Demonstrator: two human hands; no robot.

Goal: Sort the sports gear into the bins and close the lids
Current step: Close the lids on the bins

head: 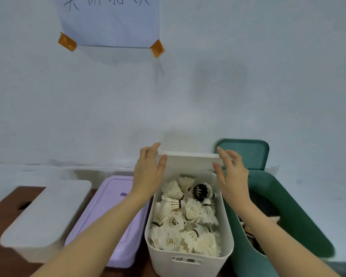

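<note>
A white bin [189, 262] in the middle holds several white feather shuttlecocks [186, 218] and one dark one. Its white lid [189, 160] stands tilted behind the bin's far rim, near the wall. My left hand [148, 172] grips the lid's left end, thumb in front and fingers behind. My right hand [231, 172] grips the lid's right end the same way. To the right, a green bin [284, 212] stands open with gear inside that my right arm mostly hides. Its green lid [246, 152] leans upright against the wall.
A purple bin [108, 212] with its lid on stands left of the white bin. Further left is a white bin [46, 214], also lidded. All rest on a brown table [2, 216] against a pale wall with a taped paper sheet [110, 21].
</note>
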